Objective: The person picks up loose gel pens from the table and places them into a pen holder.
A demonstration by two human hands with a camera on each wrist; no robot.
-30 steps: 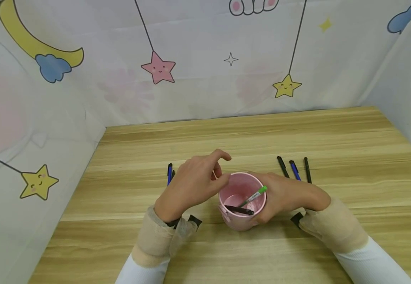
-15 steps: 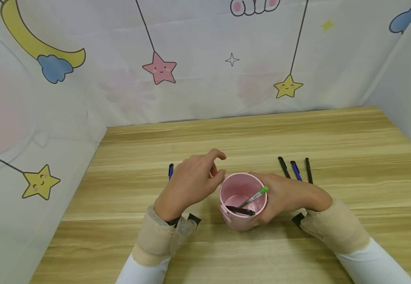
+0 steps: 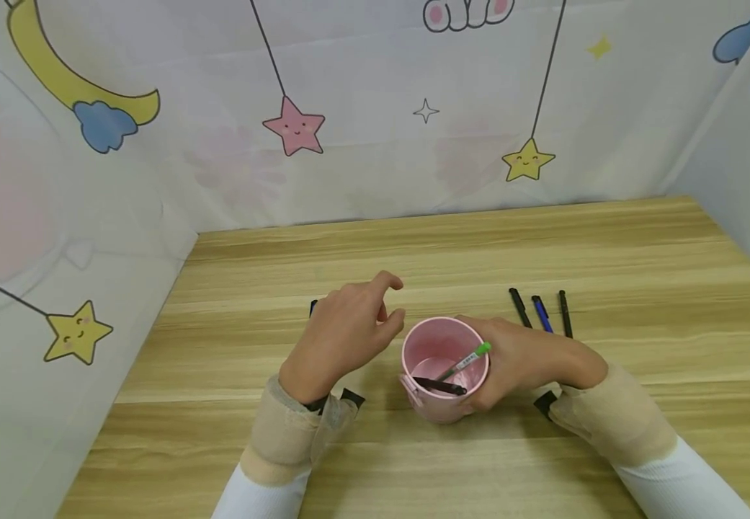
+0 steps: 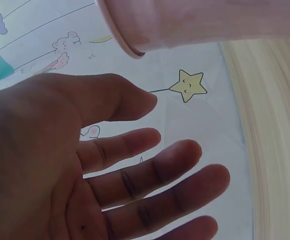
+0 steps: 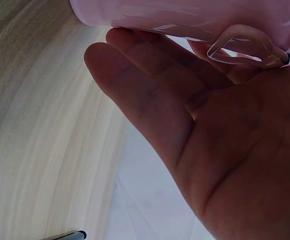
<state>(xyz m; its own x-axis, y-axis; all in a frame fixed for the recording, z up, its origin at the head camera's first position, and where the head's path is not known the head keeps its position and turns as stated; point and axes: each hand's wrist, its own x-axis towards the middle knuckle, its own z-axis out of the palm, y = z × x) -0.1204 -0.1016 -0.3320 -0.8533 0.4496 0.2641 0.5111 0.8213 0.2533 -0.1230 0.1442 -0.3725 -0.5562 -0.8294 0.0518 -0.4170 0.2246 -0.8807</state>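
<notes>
From the head view I see the pink bucket [image 3: 436,412], mouth up, on the near half of the surface [image 3: 387,461], gripped at its right side by the right hand [image 3: 520,355], thumb in front, fingers behind. The left hand [image 3: 342,339] hangs just left of the rim, fingers loosely bent, holding nothing. A green-tipped pen [image 3: 467,361] and a dark pen [image 3: 439,386] lean inside; tip the bucket too far and I reckon the green-tipped one could slide out. Two black pens [image 3: 520,308] and a blue pen [image 3: 542,314] lie beyond the right hand, where a careless arm swing might roll them.

In the left wrist view, the left hand's fingers are spread, apart from the bucket.

In the right wrist view, fingers reach along the pink wall beside a loop [image 5: 247,50]; it's dim, so I can't judge how firm the hold is, and a weak one could let the bucket slip
</notes>
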